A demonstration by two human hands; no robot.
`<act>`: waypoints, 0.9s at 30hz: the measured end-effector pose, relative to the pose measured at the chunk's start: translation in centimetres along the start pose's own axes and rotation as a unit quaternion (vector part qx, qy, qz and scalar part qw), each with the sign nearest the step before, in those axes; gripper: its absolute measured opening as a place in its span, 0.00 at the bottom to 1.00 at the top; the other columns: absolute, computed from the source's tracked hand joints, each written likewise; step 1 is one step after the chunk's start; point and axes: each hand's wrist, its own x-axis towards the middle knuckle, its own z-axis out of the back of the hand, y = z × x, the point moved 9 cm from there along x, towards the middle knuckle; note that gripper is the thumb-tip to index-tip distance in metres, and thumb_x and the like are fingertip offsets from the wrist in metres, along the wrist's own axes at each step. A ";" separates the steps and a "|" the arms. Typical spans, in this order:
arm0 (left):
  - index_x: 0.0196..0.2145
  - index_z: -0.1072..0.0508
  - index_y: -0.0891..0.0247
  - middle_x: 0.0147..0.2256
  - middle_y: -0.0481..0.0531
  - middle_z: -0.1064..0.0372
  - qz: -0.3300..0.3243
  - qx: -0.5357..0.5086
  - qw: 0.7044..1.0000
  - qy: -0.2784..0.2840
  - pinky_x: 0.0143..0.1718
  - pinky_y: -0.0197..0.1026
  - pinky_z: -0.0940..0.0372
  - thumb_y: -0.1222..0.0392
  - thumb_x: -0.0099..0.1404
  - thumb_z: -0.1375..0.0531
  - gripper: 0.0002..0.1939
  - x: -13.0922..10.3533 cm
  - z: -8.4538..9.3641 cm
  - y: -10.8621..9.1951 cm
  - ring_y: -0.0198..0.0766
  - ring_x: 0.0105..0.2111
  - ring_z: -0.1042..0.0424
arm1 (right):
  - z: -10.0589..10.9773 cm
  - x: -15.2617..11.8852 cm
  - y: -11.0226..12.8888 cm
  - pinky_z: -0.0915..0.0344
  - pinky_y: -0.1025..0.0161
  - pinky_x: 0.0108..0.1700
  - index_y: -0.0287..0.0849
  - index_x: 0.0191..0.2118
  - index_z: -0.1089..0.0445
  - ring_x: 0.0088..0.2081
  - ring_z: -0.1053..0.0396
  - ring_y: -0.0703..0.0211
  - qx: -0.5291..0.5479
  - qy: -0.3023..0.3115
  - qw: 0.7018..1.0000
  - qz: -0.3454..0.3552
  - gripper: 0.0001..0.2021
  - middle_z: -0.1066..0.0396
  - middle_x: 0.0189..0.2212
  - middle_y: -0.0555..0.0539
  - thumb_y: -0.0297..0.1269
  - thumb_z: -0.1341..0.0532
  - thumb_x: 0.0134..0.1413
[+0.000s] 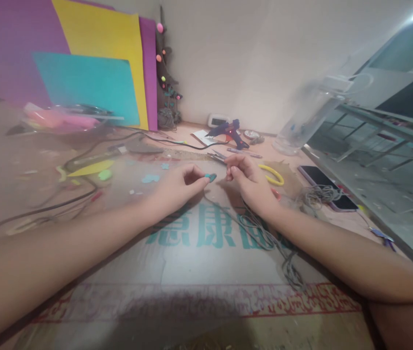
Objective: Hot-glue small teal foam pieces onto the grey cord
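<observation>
My left hand pinches a small teal piece with a darker side between thumb and forefinger. To its right, my right hand is closed, fingertips pressed to the thumb; anything held there is too small to make out. Grey yarn runs in loose strands below and beside the right hand, one strand leading up toward the left fingertips. Behind the right hand lie scissors with yellow handles, partly covered by that hand. Light blue cut-out shapes rest on the table left of the hands.
A purple glue gun sits at the back with its black cord crossing leftward. A phone lies right, near the table edge. A clear jug stands back right. Coloured sheets lean at the left behind a plastic bag.
</observation>
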 end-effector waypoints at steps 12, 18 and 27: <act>0.29 0.30 0.62 0.27 0.48 0.30 0.003 -0.004 1.000 0.010 0.30 0.39 0.39 0.53 0.63 0.40 0.10 0.0 -0.2 0.2 0.36 0.28 0.32 | -0.1 0.0 -0.5 0.36 0.60 0.41 0.44 0.41 0.35 0.35 0.35 0.62 -0.016 -0.007 1.000 -0.012 0.09 0.36 0.33 0.52 0.27 0.41 0.54; 0.28 0.31 0.63 0.26 0.48 0.31 0.002 0.001 1.000 0.006 0.31 0.39 0.39 0.54 0.63 0.40 0.10 0.0 -0.1 0.1 0.35 0.27 0.33 | -0.1 0.1 -0.6 0.37 0.61 0.40 0.44 0.40 0.35 0.33 0.36 0.63 -0.025 -0.003 1.000 -0.002 0.10 0.38 0.31 0.53 0.26 0.40 0.52; 0.29 0.30 0.63 0.25 0.47 0.31 0.006 0.000 1.000 0.012 0.30 0.38 0.40 0.54 0.62 0.40 0.10 -0.1 -0.2 -0.1 0.35 0.27 0.33 | -0.1 0.0 -0.4 0.37 0.61 0.38 0.45 0.38 0.36 0.33 0.37 0.62 -0.054 0.000 0.999 -0.001 0.09 0.39 0.31 0.53 0.25 0.42 0.51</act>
